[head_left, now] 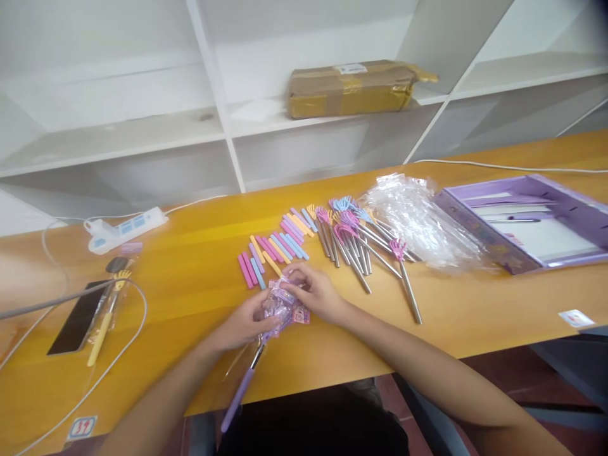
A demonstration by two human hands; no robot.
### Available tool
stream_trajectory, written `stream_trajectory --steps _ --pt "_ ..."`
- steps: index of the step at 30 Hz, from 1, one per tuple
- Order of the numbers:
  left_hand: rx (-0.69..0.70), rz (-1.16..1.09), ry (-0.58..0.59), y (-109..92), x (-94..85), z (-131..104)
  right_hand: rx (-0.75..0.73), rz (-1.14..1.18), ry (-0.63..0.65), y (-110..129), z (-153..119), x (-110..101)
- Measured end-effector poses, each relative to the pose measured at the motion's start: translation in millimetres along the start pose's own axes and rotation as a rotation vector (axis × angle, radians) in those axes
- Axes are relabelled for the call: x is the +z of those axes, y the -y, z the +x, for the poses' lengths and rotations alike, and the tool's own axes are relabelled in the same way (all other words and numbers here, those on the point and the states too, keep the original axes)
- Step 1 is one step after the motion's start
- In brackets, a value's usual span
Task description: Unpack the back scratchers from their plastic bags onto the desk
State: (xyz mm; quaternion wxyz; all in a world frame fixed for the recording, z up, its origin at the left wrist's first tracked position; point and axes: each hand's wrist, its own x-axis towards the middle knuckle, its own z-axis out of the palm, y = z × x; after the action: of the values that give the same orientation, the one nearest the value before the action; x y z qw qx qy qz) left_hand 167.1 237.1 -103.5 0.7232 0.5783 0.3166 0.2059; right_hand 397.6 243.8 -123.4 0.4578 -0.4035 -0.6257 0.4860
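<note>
My left hand [249,322] and my right hand [316,292] are closed on a crinkled bundle of clear plastic with purple and pink printed labels [284,303]. Out of its lower end runs a back scratcher with a purple grip [238,399], slanting down past the table's front edge. Its head is hidden in the plastic and fingers. Just beyond my hands lie several coloured grip tubes [275,247] in pink, purple, blue and orange. To their right is a pile of back scratchers with bare metal rods [354,247]; one with a pink hand-shaped head [398,249] lies apart.
Clear plastic bags [413,218] are heaped behind the pile, beside a purple open box [522,253]. At left are a power strip [126,230], a black flat panel [76,320], a yellow back scratcher [102,332] and cables. A taped carton [351,92] sits on the shelf.
</note>
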Motion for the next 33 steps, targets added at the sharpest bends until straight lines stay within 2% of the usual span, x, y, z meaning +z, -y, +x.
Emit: stream_trajectory --steps 5,10,13,18,21,24,29,32,33 --pt "-0.011 0.028 0.032 0.9 -0.3 -0.4 -0.095 -0.123 0.002 0.6 0.5 -9.8" --pt "-0.011 -0.009 0.027 1.7 0.4 -0.5 -0.285 -0.309 0.015 8.9 0.2 -22.3" --pt "-0.023 0.001 0.022 2.6 -0.4 0.2 -0.369 -0.395 0.056 8.6 -0.7 -20.1" --pt "-0.03 0.017 0.025 4.0 -1.4 0.0 -0.449 -0.369 -0.029 -1.8 3.2 -12.4" --pt "-0.025 0.025 0.024 2.9 -0.8 -0.3 -0.51 -0.445 0.0 2.6 4.1 -16.2" --pt "-0.01 0.028 0.03 1.7 -0.6 0.0 -0.469 -0.454 0.062 13.1 1.5 -19.6" --pt "-0.022 0.012 0.031 1.5 -0.8 0.1 -0.234 -0.267 0.068 18.2 -0.3 -15.4" --pt "-0.027 0.028 0.034 -2.6 -0.5 -0.8 -0.232 -0.222 0.105 18.3 3.6 -19.5" --pt "-0.026 0.046 0.037 -5.2 -0.7 -1.4 -0.24 -0.214 0.079 19.1 5.6 -23.7"
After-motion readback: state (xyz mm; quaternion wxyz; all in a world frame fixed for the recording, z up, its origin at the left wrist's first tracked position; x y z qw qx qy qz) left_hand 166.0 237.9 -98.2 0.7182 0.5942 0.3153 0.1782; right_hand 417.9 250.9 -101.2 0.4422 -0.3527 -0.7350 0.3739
